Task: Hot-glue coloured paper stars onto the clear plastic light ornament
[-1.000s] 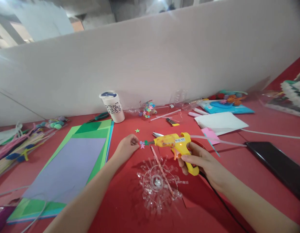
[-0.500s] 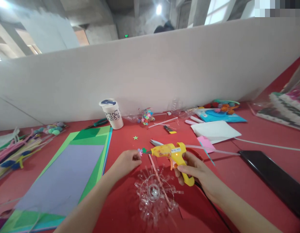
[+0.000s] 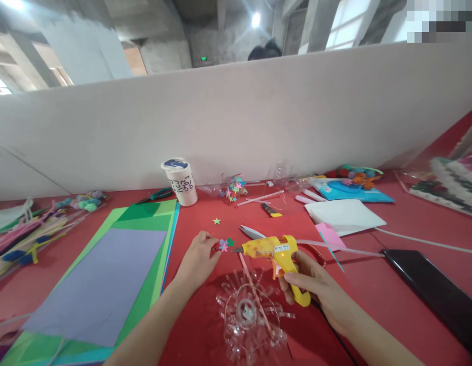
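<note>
My right hand (image 3: pixel 310 277) is wrapped round the handle of a yellow hot glue gun (image 3: pixel 272 247), with a finger by its orange trigger. The nozzle points left at a small cluster of coloured star cutouts (image 3: pixel 224 246), pink, blue and green. Just left of these stars, my left hand (image 3: pixel 198 256) is closed with its fingertips pinched; what is in them, if anything, I cannot make out. Below the glue gun lies a clear plastic piece with many radiating prongs (image 3: pixel 246 312), a thin wire ring around it. A pink stick (image 3: pixel 255 295) rests across it.
Scissors (image 3: pixel 253 232), a box cutter (image 3: pixel 271 209) and a yellow-green star (image 3: pixel 216 221) lie beyond my hands. Coloured paper sheets (image 3: pixel 100 274) and a white cup (image 3: pixel 181 185) are left. At right are a white sheet (image 3: pixel 345 216) and a black phone-like slab (image 3: pixel 430 290). A white partition (image 3: pixel 236 117) stands behind.
My left fingertips have drawn slightly left, away from the star cluster, which shows more clearly now. The glue gun's nozzle has also come a little off the stars. The view has tilted slightly.
</note>
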Motion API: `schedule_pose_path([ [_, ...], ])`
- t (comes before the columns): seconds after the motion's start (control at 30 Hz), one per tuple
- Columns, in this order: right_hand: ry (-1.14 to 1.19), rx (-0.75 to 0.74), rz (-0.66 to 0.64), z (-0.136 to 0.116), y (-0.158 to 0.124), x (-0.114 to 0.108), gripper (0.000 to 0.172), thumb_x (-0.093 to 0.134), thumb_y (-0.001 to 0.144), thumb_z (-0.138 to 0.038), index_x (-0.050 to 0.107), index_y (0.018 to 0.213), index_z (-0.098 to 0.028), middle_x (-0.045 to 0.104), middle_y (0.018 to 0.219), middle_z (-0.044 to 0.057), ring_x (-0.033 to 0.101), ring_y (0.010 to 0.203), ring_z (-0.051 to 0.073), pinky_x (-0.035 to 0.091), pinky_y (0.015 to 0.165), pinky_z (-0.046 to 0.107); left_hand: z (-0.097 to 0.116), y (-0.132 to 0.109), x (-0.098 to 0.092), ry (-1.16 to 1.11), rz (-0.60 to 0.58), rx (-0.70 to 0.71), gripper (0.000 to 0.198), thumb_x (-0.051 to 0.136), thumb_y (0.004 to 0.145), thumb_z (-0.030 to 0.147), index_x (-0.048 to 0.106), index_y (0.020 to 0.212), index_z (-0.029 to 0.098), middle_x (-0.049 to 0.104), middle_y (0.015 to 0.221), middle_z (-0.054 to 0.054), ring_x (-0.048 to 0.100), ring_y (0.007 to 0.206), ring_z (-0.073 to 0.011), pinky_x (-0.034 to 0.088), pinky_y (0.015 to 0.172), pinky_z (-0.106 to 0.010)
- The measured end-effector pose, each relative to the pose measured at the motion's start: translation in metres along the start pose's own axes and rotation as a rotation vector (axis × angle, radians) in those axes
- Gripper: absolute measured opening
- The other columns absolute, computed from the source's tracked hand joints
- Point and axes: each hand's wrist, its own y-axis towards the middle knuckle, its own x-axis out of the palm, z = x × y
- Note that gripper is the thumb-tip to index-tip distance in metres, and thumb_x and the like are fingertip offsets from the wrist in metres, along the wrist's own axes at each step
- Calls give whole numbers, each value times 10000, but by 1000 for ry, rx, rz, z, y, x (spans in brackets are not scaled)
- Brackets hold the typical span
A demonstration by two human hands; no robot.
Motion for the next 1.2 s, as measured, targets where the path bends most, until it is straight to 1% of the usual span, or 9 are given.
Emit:
schedule_pose_path([
  [0.23,-30,18,36,1,0,1,379,748,639,-420,560,892,-208,639,600,-25,561,461,139,352,506,269,-8,1,4,-37,30,-62,331,554,797,164,618,1122,161,557,1044,-94,592,898,-213,479,867,-359],
  [0.4,-40,-3,71,-1,-3,3,305,737,656,-385,560,835,-212,621,595,-26,552,483,140,363,520,278,-8,0,5,-110,31,-71,191,580,764,142,672,924,188,552,948,-53,586,862,-196,460,853,-339],
  [0.53,-46,-6,94,-4,-4,5,295,735,655,-382,576,841,-218,619,590,-22,539,475,141,387,520,290,-9,0,6,-216,62,-101,150,598,693,92,635,788,203,531,842,-11,554,781,-171,452,795,-312],
  [0.63,-54,-10,107,-7,-3,6,301,745,642,-390,571,815,-216,616,589,-19,545,477,143,400,520,295,-12,3,4,-337,71,-157,85,589,685,107,590,685,192,533,777,-1,537,733,-157,442,756,-299],
  [0.73,-69,-17,117,-10,-1,5,283,747,644,-391,576,776,-210,610,588,-16,540,471,136,400,513,292,-11,6,-1,-499,23,-239,46,591,710,215,581,680,181,545,659,12,530,619,-138,436,630,-272],
  [0.83,-83,-27,117,-14,2,4,258,745,651,-391,585,716,-199,597,574,-11,525,455,124,392,492,281,-2,5,-8,-671,-59,-311,146,570,719,315,578,724,169,539,543,31,508,475,-115,398,487,-239],
  [0.93,-76,-41,118,-15,5,5,239,730,674,-375,575,695,-194,611,607,-9,547,474,118,407,503,272,11,3,-14,-793,-112,-329,183,592,687,344,558,708,165,608,586,4,544,474,-105,427,476,-230],
  [1.03,-72,-41,108,-12,5,8,239,712,688,-384,573,739,-196,643,647,-3,560,472,123,426,507,280,15,2,-14,-825,-119,-334,161,612,664,313,547,719,176,614,551,22,557,451,-105,440,460,-223],
  [1.2,-99,-21,95,-7,1,11,253,725,659,-381,566,700,-188,649,619,0,548,439,117,394,478,270,3,3,-7,-731,-65,-359,59,595,658,194,537,662,180,567,434,57,487,349,-82,356,368,-176],
])
